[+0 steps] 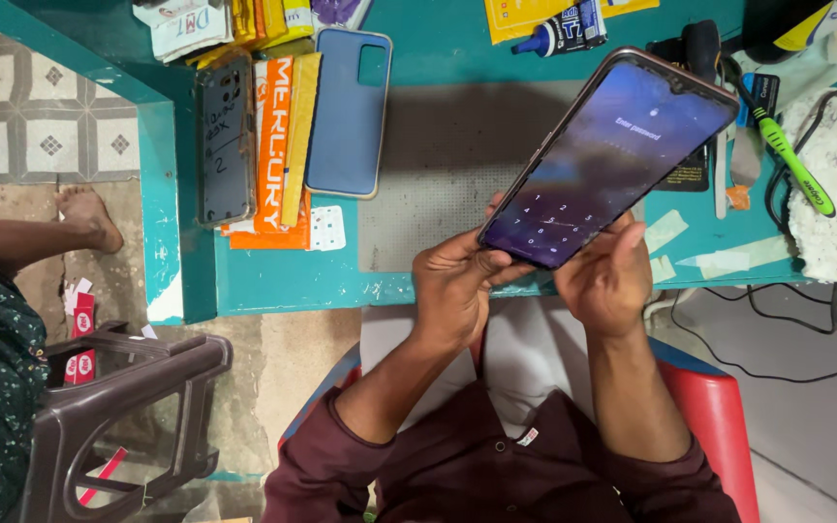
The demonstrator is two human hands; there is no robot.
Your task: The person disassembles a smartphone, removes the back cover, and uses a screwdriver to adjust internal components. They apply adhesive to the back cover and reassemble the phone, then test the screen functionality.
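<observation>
Head view: both hands — left hand, right hand — have fingers clamped on a lit dark-glass smartphone, tilted above the teal table — near edge.

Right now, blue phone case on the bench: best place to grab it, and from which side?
Pinch the blue phone case across its long edges, coming straight down from above. It lies flat on the teal table; its right edge faces the bare grey mat, while its left edge is crowded by orange packets.
</observation>
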